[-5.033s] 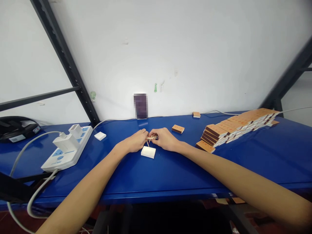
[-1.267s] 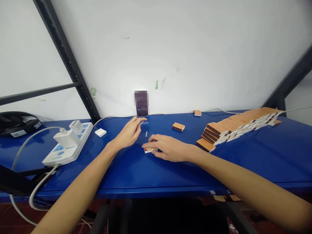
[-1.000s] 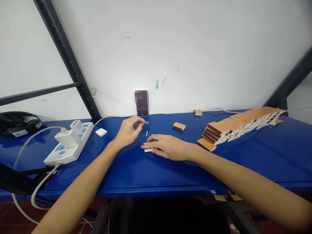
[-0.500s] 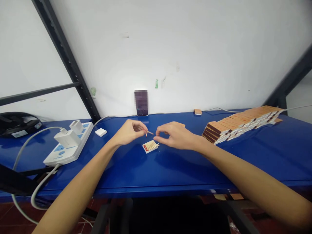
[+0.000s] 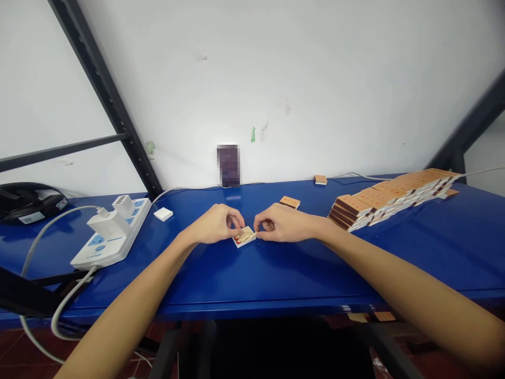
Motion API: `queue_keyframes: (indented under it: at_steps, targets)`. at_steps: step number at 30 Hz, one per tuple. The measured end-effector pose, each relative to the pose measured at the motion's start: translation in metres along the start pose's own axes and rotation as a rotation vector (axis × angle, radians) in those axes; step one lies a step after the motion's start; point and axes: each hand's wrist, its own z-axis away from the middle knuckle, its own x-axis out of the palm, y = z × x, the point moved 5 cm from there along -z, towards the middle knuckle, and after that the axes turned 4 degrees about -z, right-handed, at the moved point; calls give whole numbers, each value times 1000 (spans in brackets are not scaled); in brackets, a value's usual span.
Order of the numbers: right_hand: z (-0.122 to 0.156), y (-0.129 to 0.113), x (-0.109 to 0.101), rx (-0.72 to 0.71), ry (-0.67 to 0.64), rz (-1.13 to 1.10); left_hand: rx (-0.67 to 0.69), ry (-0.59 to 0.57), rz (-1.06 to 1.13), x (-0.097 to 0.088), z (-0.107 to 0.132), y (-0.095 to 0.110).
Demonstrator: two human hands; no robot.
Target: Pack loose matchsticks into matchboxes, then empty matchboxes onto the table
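Your left hand [image 5: 215, 223] reaches in over a small white tray [image 5: 248, 242] from its left side, fingers curled and thumb low against the matches [image 5: 245, 235]. Your right hand [image 5: 286, 222] is at the tray's opposite end, thumb and forefinger bent toward each other around the match ends there. With the fingertips so small and partly covered, you can't fairly tell whether either hand is pinching a match or only touching the bundle. The tray sits open side up on the blue table [image 5: 221, 279], directly between your two hands, the matches lying in it with some red heads showing at its left end.

Just behind your right hand, partly hidden by it, you have an orange-topped matchbox [image 5: 290, 201]; a second box [image 5: 320, 180] lies farther back, near the wall [image 5: 335, 95]. Well off to your right is a long stepped stack of matchboxes [image 5: 394, 189]. To your left lie a flat white piece [image 5: 163, 214] and, beyond it, a white power strip [image 5: 114, 252] with chargers plugged in.
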Motion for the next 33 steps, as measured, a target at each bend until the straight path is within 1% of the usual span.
queue_keyframes:
  at_steps: [3,9,15,18,22,28,33]
  targets:
    - [-1,0,4,-21,-7,-29,16,-11,-23,2,0,0]
    - [-2,-2,7,-44,23,-45,70,10,-78,5,0,1]
    - [-2,-5,8,-106,81,25,155,97,-147,2,-1,7]
    - [-3,-4,10,-125,121,49,168,113,-162,2,-1,6]
    - [-4,-4,13,-143,150,87,127,69,-165,4,-1,1]
    - [-3,-8,14,-141,115,100,95,-18,-137,2,2,0]
    - [-2,-10,13,-137,102,84,51,-112,-91,2,3,-6]
